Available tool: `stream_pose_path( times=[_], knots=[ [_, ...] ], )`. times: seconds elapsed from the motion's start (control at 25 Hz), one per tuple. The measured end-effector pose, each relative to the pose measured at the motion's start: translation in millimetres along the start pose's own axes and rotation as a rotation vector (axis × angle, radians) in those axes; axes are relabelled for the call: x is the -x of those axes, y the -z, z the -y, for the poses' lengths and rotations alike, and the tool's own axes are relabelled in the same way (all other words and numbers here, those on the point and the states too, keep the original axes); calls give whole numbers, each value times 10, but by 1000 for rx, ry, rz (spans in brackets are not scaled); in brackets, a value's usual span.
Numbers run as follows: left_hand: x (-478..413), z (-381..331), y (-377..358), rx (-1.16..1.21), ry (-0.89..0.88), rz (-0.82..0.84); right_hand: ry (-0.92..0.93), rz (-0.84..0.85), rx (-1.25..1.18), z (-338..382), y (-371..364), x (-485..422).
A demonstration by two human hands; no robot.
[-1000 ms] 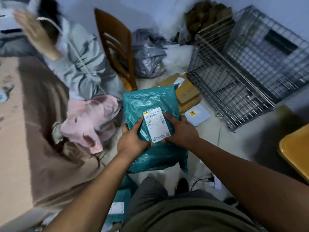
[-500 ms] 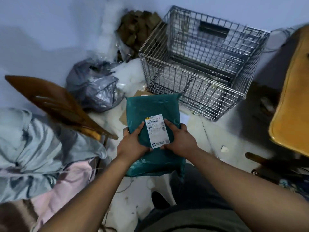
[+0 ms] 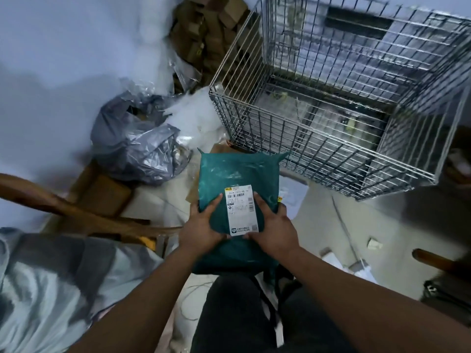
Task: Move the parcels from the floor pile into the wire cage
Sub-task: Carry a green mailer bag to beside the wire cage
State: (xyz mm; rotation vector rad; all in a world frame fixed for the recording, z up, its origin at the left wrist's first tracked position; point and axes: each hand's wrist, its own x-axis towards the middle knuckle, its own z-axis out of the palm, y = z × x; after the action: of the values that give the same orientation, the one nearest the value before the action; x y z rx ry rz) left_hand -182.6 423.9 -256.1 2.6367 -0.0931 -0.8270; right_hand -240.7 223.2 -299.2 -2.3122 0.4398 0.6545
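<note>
A teal plastic parcel (image 3: 237,171) with a white shipping label sits in both my hands, held in front of my body above the floor. My left hand (image 3: 201,229) grips its left side with the thumb on top beside the label. My right hand (image 3: 274,231) grips the right side, thumb lying along the label's edge. The wire cage (image 3: 339,159) stands just beyond the parcel, up and to the right, open at the top; its inside looks bare down to the dark base. The parcel's far edge overlaps the cage's near lower wall in the view.
A crumpled grey plastic bag (image 3: 137,143) lies left of the cage, with white packing material (image 3: 201,115) and stacked brown cartons (image 3: 211,29) behind. A wooden chair (image 3: 76,212) leans at the left over flat cardboard (image 3: 107,194). Grey clothing (image 3: 58,289) fills the lower left. Paper scraps (image 3: 374,243) lie on the floor at right.
My view has swung right and closer to the cage, which now looms larger ahead. The parcel stays gripped in both hands and has moved nearer the cage.
</note>
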Motion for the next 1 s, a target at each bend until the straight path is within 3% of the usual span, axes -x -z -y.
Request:
stream_pose_path(
  times=[0.28, 0.6, 0.8, 1.0],
  knots=[
    [-1553, 705, -104, -79, -58, 89, -89, -15, -99, 206, -664, -1258],
    [-3623, 1542, -759, -92, -133, 170, -250, -93, -143, 109, -1745, -3043],
    [-4778, 1786, -1164, -113, -199, 230, -330, -129, -219, -146, -2232, -4023],
    [-5324, 1802, -1372, -151, -228, 255, -334, -166, -222, -340, -2440, -4516]
  ],
)
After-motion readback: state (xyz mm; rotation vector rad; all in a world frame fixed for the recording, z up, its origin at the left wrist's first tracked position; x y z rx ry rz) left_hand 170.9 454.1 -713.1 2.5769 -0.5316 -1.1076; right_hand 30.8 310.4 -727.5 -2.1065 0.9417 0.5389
